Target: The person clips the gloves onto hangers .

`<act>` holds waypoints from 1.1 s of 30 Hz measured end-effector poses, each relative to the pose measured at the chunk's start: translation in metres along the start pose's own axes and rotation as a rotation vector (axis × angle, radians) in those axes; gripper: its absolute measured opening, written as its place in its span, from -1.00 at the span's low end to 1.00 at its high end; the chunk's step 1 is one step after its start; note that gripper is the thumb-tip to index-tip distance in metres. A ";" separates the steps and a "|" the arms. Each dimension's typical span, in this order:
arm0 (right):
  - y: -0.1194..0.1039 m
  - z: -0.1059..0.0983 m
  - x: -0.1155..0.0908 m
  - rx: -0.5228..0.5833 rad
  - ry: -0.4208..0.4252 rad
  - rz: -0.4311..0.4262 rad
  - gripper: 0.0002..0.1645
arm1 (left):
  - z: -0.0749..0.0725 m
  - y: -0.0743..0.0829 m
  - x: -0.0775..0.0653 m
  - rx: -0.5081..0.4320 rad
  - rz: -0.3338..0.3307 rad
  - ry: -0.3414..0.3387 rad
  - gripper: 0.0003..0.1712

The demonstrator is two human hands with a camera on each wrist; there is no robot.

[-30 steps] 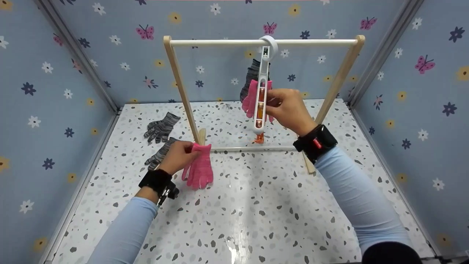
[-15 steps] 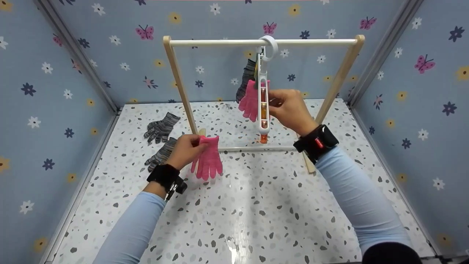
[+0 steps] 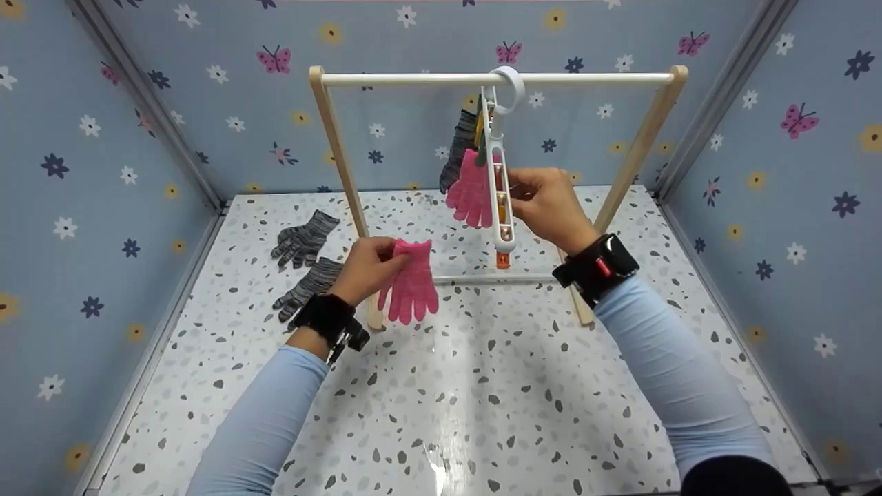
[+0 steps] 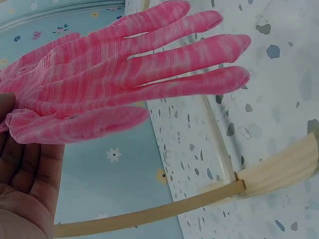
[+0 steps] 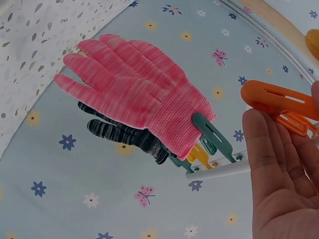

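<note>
My left hand point(image 3: 368, 269) pinches a pink knit glove point(image 3: 415, 286) by its cuff. In the left wrist view this glove point(image 4: 134, 64) hangs with its fingers spread. A white clip hanger point(image 3: 502, 207) hangs by its ring from the rack's rod. My right hand point(image 3: 548, 203) is at the hanger's near half, pinching an orange clip point(image 5: 271, 96) between thumb and fingers. Another pink glove point(image 5: 139, 82) hangs from a green clip point(image 5: 214, 133) further along the hanger. Behind it hangs a dark grey marled glove point(image 5: 129, 139), partly hidden.
The wooden rack point(image 3: 334, 145) with its white rod point(image 3: 413, 80) stands on the speckled tabletop point(image 3: 524, 386). Two grey marled gloves lie left of it: one farther back point(image 3: 306, 238), one nearer point(image 3: 310, 288) beside my left hand. Flower-patterned walls point(image 3: 227, 103) enclose the table.
My left hand has moved right and away from me, carrying the pink glove toward the hanger. The hanger has swivelled, its near end shifting right. My right hand has hardly moved.
</note>
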State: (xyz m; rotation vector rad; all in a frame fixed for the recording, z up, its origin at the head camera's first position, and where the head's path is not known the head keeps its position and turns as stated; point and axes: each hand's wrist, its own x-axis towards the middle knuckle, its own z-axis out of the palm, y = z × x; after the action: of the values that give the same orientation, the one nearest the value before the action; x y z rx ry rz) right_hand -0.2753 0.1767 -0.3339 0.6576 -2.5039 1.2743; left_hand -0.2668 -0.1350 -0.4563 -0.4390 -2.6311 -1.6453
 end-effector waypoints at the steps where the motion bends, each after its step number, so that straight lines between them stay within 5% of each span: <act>1: 0.001 0.000 0.000 0.005 -0.002 0.001 -0.74 | 0.001 0.002 0.001 -0.006 -0.001 -0.001 -0.79; 33: 0.010 0.001 0.001 0.110 0.023 -0.021 -0.78 | 0.019 0.028 0.019 -0.009 0.013 -0.010 -0.76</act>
State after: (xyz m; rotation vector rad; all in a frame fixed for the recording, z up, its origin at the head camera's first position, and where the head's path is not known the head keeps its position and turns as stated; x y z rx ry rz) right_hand -0.2808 0.1810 -0.3409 0.6881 -2.4167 1.4114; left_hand -0.2759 -0.1022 -0.4376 -0.4644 -2.6233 -1.6556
